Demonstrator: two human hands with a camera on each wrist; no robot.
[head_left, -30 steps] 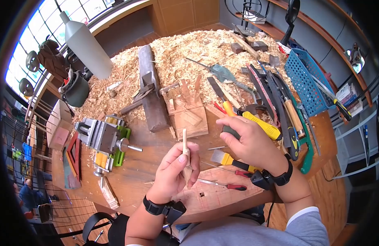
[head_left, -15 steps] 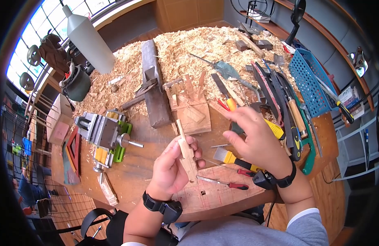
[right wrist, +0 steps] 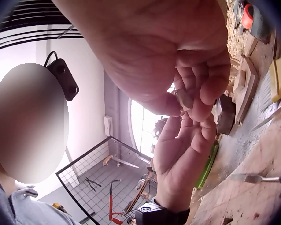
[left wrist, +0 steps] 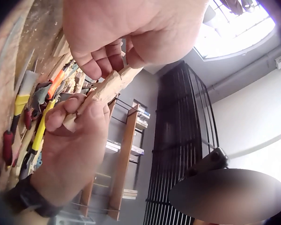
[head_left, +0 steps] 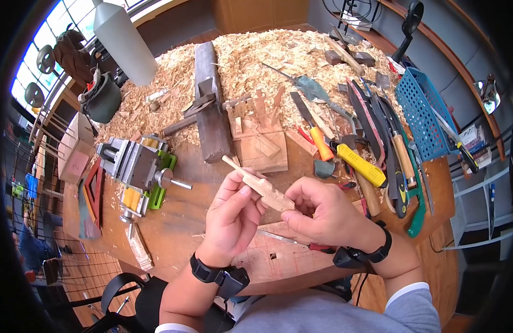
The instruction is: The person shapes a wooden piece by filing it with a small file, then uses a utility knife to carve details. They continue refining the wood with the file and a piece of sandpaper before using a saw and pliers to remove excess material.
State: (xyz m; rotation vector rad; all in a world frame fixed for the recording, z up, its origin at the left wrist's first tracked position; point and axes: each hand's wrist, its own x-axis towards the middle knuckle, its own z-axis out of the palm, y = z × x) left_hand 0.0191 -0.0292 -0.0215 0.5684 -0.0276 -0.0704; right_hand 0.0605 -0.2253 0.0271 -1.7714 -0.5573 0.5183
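Note:
A carved pale wooden piece (head_left: 264, 190), slim like a stem at one end and broader at the other, is held tilted above the workbench by both hands. My left hand (head_left: 231, 219) pinches it near the slim end. At the broad end, my right hand (head_left: 328, 213) grips it between thumb and fingers. The left wrist view shows the wooden piece (left wrist: 110, 87) spanning both hands, its faceted surface visible. In the right wrist view only the blunt end of the wooden piece (right wrist: 183, 99) shows between the fingers. A dark grey-green pad (head_left: 324, 168) lies on the bench beyond my right hand.
Left on the bench stands a metal vise (head_left: 137, 169). A long wooden plane (head_left: 209, 105) and a wood block (head_left: 262, 152) lie ahead, backed by heaped shavings (head_left: 256, 50). Rasps, a yellow-handled cutter (head_left: 362, 165) and a blue basket (head_left: 425, 116) are on the right.
My right hand has let go of the dark grey-green pad, leaving it on the bench, and come left to grip the wooden piece's broad end. My left hand has tilted the piece from upright to slanting.

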